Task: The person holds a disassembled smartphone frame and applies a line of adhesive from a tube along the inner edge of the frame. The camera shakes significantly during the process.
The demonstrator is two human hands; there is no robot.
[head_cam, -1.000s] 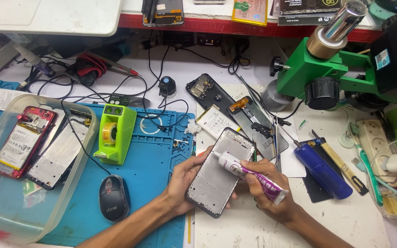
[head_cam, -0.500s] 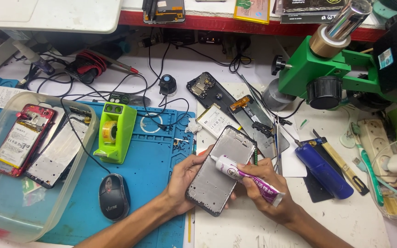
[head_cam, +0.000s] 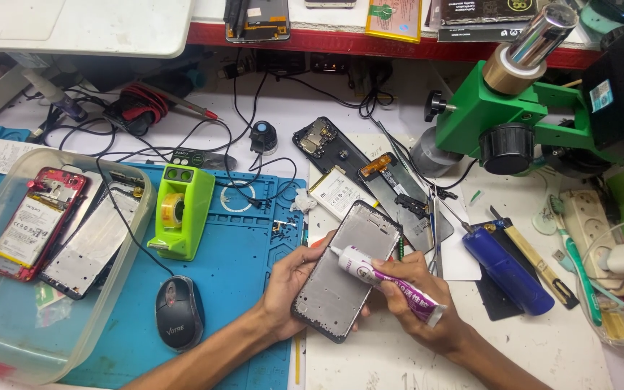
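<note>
Phone frame [head_cam: 344, 278] lies tilted at the lower centre of the frame, grey inner face up, its upper end toward the upper right. Left hand [head_cam: 290, 285] grasps its left edge, thumb over the rim and fingers beneath. Right hand [head_cam: 409, 292] is clenched around a glue tube [head_cam: 391, 285], white with purple print, and sits just right of the phone frame. The tube's white nozzle rests over the upper part of the grey face; whether the tip touches cannot be told.

Beneath the hands, a white bench top [head_cam: 543, 347] meets a blue work mat [head_cam: 247, 253] on the left. On the mat stand a green tape dispenser [head_cam: 180, 209] and, below it, a black mouse [head_cam: 179, 312]. A clear plastic tub [head_cam: 30, 339] at the lower left holds a red opened phone [head_cam: 34, 224] and a grey metal plate [head_cam: 95, 242]. Just above the phone frame lie a white battery [head_cam: 341, 191] and dismantled phone parts [head_cam: 326, 141]. A blue cylinder [head_cam: 507, 271] lies to the right of the right hand. A green microscope stand [head_cam: 500, 108] occupies the upper right. Black cables [head_cam: 254, 166] run across the upper centre, under a red shelf edge [head_cam: 341, 40].
</note>
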